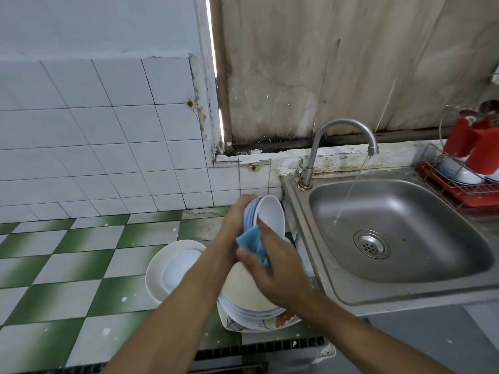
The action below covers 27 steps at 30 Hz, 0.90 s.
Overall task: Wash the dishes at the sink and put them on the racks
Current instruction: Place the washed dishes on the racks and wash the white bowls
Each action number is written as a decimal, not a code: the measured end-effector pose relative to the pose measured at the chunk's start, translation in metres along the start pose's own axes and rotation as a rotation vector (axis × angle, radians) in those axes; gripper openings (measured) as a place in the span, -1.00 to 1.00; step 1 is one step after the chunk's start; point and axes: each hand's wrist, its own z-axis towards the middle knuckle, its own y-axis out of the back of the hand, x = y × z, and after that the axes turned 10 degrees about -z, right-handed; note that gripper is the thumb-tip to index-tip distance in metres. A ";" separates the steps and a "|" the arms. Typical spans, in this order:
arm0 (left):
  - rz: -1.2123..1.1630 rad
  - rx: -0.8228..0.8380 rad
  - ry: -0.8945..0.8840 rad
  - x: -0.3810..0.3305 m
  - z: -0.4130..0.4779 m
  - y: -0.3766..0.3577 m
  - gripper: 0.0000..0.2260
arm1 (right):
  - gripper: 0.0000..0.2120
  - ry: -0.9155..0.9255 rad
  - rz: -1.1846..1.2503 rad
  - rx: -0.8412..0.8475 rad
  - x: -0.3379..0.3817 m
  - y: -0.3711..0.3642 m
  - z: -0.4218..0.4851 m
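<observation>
My left hand (233,222) grips a white bowl with blue stripes (270,211) from behind, tilted on edge, left of the sink. My right hand (272,268) holds a blue sponge (252,242) against the bowl's lower rim. Below my hands lies a stack of plates (251,303) on the tiled counter, the bottom one patterned and soiled. To their left sits a white plate with a smaller bowl in it (172,265). The steel sink (399,228) holds no dishes. Water runs from the faucet (343,136) into it.
A wire dish rack (459,184) on a red tray stands at the right of the sink, with white bowls and red cups in it. Green and white checked tiles (67,265) cover the counter at left. A tiled wall stands behind.
</observation>
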 end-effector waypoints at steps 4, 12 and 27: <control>0.107 0.052 0.318 -0.008 0.003 0.020 -0.57 | -0.15 0.482 -0.772 0.212 -0.054 0.007 0.002; -0.088 -0.076 0.122 0.008 0.011 0.024 -0.63 | -0.48 0.016 -0.514 0.319 -0.011 0.010 0.012; -0.174 -0.023 0.102 0.016 0.010 0.032 -0.69 | -0.82 -0.879 0.785 -0.315 -0.017 0.027 0.052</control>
